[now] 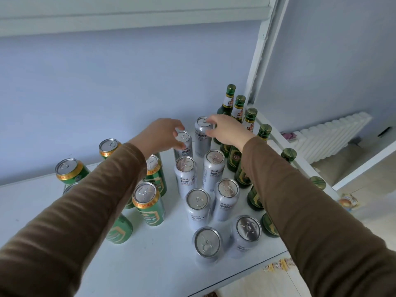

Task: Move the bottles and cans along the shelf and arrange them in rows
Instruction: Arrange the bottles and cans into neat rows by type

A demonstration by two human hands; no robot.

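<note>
Several silver cans stand in two rows on the white shelf point(160, 264). My left hand point(158, 136) grips the top of the far silver can of the left row point(184, 144). My right hand point(227, 129) grips the top of the far silver can of the right row point(201, 142). Green cans with gold rims point(147, 202) stand loosely to the left, partly hidden under my left sleeve. Green glass bottles point(229, 97) line the shelf's right edge, some hidden behind my right arm.
A white metal upright point(263, 46) rises at the shelf's right rear, and another shelf board point(107, 16) runs overhead. The blue wall is close behind the cans. A white radiator point(334, 136) sits beyond, lower right.
</note>
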